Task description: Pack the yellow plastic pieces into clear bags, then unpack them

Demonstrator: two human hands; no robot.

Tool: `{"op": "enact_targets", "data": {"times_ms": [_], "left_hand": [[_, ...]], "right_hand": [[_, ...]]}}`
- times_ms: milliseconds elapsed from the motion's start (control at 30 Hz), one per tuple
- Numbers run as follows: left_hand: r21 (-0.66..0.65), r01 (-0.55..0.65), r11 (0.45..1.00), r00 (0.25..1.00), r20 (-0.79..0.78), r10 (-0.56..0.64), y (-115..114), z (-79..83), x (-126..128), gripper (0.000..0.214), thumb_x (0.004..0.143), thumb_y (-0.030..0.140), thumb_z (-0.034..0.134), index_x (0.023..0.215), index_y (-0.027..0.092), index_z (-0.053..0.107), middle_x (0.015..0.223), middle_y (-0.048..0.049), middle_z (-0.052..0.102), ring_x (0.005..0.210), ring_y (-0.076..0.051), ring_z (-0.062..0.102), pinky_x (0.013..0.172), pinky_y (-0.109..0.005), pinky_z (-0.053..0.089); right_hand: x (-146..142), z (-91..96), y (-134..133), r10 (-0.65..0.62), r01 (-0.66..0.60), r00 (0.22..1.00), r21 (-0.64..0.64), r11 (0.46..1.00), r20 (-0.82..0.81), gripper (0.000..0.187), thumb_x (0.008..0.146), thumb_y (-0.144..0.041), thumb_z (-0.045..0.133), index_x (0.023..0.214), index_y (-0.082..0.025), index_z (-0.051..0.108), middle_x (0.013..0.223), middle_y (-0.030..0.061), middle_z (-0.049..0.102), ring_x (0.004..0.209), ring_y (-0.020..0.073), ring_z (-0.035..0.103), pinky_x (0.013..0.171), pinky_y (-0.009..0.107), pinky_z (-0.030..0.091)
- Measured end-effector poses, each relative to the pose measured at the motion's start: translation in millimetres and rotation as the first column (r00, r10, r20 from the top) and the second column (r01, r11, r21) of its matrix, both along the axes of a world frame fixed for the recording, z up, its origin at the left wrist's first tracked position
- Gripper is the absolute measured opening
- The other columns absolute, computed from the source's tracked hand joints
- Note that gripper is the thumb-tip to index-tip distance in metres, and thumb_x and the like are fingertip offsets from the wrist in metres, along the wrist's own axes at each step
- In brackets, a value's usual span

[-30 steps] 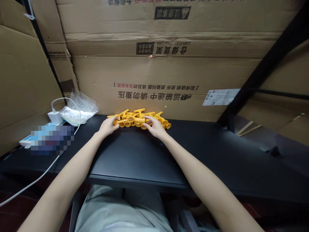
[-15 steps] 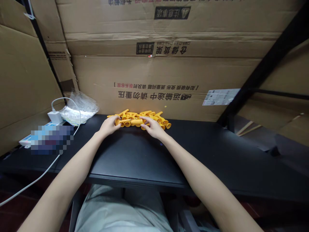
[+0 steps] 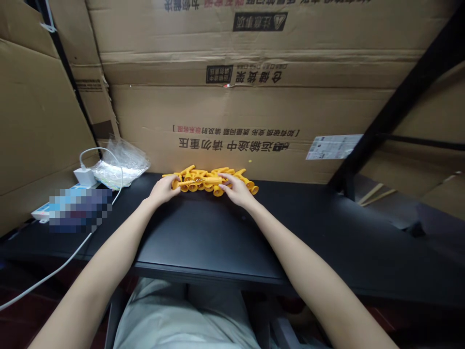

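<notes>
My left hand (image 3: 164, 190) is closed on the flared end of a yellow plastic piece (image 3: 176, 184), whose thin shaft points right. At the other end, the fingertips of my right hand (image 3: 237, 189) pinch a yellow cylinder (image 3: 213, 180) in line with that shaft. Whether shaft and cylinder still touch, I cannot tell. Both are held level, just in front of a pile of similar yellow plastic pieces (image 3: 189, 170) with flared cups and slim handles. My hands partly cover the pile's two ends.
The pile lies on a black table (image 3: 203, 237) against a cardboard wall (image 3: 232, 106). At left are a clear plastic bag (image 3: 123, 162), a white plug (image 3: 84, 176) on a power strip, a blurred-out item (image 3: 80, 208) and a white cable (image 3: 69, 259) running over the table edge.
My right hand has shifted slightly right with the yellow cylinder, and more of the shaft shows between my hands. My left hand stays nearly still.
</notes>
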State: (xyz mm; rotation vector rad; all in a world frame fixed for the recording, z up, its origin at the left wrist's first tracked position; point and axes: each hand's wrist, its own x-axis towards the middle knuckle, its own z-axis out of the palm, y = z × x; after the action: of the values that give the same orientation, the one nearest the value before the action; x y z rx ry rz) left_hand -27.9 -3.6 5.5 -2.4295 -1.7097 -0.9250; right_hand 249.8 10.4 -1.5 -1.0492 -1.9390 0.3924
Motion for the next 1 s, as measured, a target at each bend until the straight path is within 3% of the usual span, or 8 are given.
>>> {"op": "enact_targets", "data": {"times_ms": [267, 400, 500, 600, 733, 800, 867, 1000], "left_hand": [[0.041, 0.112, 0.993, 0.994, -0.002, -0.112, -8, 0.7, 14, 0.026, 0.076, 0.023, 0.058, 0.102, 0.019, 0.061, 0.097, -0.0053, 0.067, 0.086, -0.018, 0.061, 0.079, -0.028, 0.044], [0.108, 0.128, 0.986, 0.991, 0.012, -0.13, -10, 1.7, 15, 0.026, 0.076, 0.021, 0.058, 0.101, 0.019, 0.061, 0.099, -0.0052, 0.066, 0.091, -0.018, 0.06, 0.083, -0.027, 0.044], [0.119, 0.135, 0.984, 0.991, 0.009, -0.137, -12, 2.3, 16, 0.026, 0.076, 0.02, 0.058, 0.101, 0.02, 0.06, 0.097, -0.0043, 0.066, 0.09, -0.017, 0.06, 0.082, -0.027, 0.044], [0.121, 0.14, 0.983, 0.99, 0.016, -0.143, -12, 2.9, 17, 0.026, 0.076, 0.021, 0.058, 0.102, 0.021, 0.06, 0.097, -0.0039, 0.066, 0.09, -0.017, 0.06, 0.082, -0.027, 0.044], [0.12, 0.135, 0.984, 0.989, 0.038, -0.14, -11, 4.4, 15, 0.025, 0.075, 0.021, 0.06, 0.101, 0.019, 0.061, 0.094, -0.0039, 0.066, 0.088, -0.017, 0.061, 0.081, -0.026, 0.044], [0.12, 0.142, 0.983, 0.989, 0.036, -0.147, -12, 5.2, 15, 0.025, 0.075, 0.02, 0.06, 0.1, 0.019, 0.061, 0.092, -0.0036, 0.066, 0.087, -0.016, 0.061, 0.08, -0.026, 0.044], [0.128, 0.146, 0.981, 0.988, 0.036, -0.152, -13, 6.1, 17, 0.025, 0.075, 0.019, 0.06, 0.1, 0.019, 0.061, 0.092, -0.0031, 0.066, 0.085, -0.016, 0.06, 0.079, -0.025, 0.044], [0.141, 0.146, 0.979, 0.987, 0.044, -0.154, -18, 8.7, 24, 0.025, 0.074, 0.019, 0.06, 0.1, 0.019, 0.061, 0.092, -0.003, 0.066, 0.082, -0.015, 0.059, 0.077, -0.025, 0.044]], "right_hand": [[-13, 2.5, -15, 0.108, -0.107, 0.994, -0.051, 0.993, 0.034, 0.041, 0.081, -0.021, 0.055, 0.122, -0.02, 0.058, 0.112, 0.0089, 0.066, 0.077, 0.016, 0.063, 0.08, 0.038, 0.052], [-16, 1.5, -16, 0.15, -0.155, 0.988, -0.163, 0.974, -0.042, 0.037, 0.087, -0.033, 0.05, 0.117, -0.014, 0.06, 0.071, 0.003, 0.066, 0.06, 0.0149, 0.06, 0.068, 0.033, 0.052], [-18, 2.1, -15, 0.133, -0.159, 0.983, -0.231, 0.96, -0.124, 0.04, 0.089, -0.048, 0.045, 0.09, -0.014, 0.066, 0.05, -0.0016, 0.055, 0.051, 0.0135, 0.056, 0.06, 0.028, 0.048], [-19, 6.1, -17, 0.095, -0.164, 0.972, -0.333, 0.929, -0.216, 0.051, 0.086, -0.059, 0.043, 0.068, -0.015, 0.061, 0.051, 0.0011, 0.057, 0.047, 0.0109, 0.053, 0.051, 0.024, 0.044], [-18, 15.4, -23, 0.173, -0.28, 0.947, -0.429, 0.859, -0.272, 0.052, 0.079, -0.065, 0.051, 0.069, -0.014, 0.061, 0.067, 0.0063, 0.066, 0.049, 0.0095, 0.055, 0.049, 0.023, 0.042], [-17, 19.2, -26, 0.218, -0.315, 0.94, -0.418, 0.852, -0.263, 0.051, 0.073, -0.065, 0.058, 0.069, -0.014, 0.063, 0.066, 0.0049, 0.066, 0.05, 0.009, 0.055, 0.049, 0.022, 0.041], [-18, 21.3, -29, 0.19, -0.285, 0.946, -0.398, 0.872, -0.262, 0.053, 0.071, -0.066, 0.059, 0.061, -0.014, 0.06, 0.057, 0.0026, 0.062, 0.044, 0.0078, 0.051, 0.046, 0.022, 0.039], [-23, 21.5, -31, 0.011, -0.138, 0.959, -0.43, 0.892, -0.283, 0.061, 0.077, -0.071, 0.048, 0.052, -0.015, 0.056, 0.038, -0.0005, 0.048, 0.031, 0.0064, 0.037, 0.035, 0.022, 0.031]]}}
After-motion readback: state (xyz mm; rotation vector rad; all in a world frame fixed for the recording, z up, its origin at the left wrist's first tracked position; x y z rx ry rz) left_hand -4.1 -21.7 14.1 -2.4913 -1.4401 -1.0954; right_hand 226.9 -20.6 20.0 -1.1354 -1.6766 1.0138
